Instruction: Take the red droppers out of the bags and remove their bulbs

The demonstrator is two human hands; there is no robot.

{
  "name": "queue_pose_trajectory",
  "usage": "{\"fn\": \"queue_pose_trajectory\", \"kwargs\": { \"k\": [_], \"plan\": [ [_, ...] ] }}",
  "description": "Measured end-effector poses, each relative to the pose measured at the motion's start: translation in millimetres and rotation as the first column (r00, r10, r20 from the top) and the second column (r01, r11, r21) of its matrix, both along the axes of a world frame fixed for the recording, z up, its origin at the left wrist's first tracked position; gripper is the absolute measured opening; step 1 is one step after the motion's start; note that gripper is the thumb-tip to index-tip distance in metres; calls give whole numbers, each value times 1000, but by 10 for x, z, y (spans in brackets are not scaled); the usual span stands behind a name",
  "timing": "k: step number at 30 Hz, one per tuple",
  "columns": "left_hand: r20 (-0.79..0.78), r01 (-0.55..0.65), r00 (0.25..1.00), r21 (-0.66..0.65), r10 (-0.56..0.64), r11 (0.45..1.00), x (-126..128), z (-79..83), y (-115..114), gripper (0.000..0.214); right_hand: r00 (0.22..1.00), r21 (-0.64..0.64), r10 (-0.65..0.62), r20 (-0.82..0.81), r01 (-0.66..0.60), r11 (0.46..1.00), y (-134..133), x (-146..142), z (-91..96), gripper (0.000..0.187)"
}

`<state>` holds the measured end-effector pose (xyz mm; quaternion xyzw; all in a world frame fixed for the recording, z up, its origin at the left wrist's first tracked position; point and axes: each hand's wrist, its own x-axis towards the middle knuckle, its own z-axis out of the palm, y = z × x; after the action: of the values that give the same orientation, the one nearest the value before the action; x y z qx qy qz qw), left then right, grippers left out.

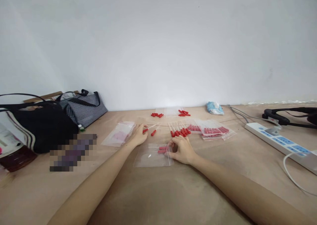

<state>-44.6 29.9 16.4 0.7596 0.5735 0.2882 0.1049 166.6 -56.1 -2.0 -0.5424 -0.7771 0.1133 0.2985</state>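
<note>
A thin pale stick with a red end (145,131) is pinched in the fingers of my left hand (139,136). My right hand (182,149) is closed on the right edge of a clear plastic bag (150,157), which lies flat and has a few red-ended sticks (162,149) inside, near its mouth. One loose red-ended stick (153,132) lies just right of my left hand. Beyond my right hand is a row of several more red-ended sticks (180,132). Left of my left hand are other clear bags (119,134).
Filled bags (213,130) overlap at the right, with more red-ended sticks (183,112) by the wall. A blue mask (215,108), a power strip (279,142) with cables and a black headset-like object (274,116) are farther right. Black (47,126) and striped bags (85,109) stand left.
</note>
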Motion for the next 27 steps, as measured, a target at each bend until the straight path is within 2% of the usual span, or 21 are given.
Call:
{"fn": "queue_pose_trajectory", "kwargs": {
  "k": [3, 7, 14, 19, 23, 27],
  "plan": [
    [1, 18, 1000, -75, -18, 997, 22, -54, 204, 25, 999, -19, 46, 4, -46, 999, -7, 3, 19, 23],
    [34, 12, 999, -164, -6, 986, 97, -65, 330, 26, 999, -29, 49, 1, -49, 998, 0, 4, 24, 20],
    [172, 96, 984, -298, -46, 950, 496, -53, 318, 16, 999, -30, 21, -24, -22, 999, -33, 37, 17, 19],
    [241, 111, 969, -239, -52, 965, 728, -43, 274, 11, 1000, -31, 15, -23, -15, 999, -71, 66, 37, 18],
    [221, 90, 973, -122, -62, 988, 571, -5, 36, 14, 1000, -23, 1, -27, -2, 1000, -72, 65, 29, 21],
    [148, 259, 959, -93, -243, 961, 258, -3, -479, 19, 999, -39, 6, -34, -8, 999, -47, 54, 13, 24]
  ]
}}
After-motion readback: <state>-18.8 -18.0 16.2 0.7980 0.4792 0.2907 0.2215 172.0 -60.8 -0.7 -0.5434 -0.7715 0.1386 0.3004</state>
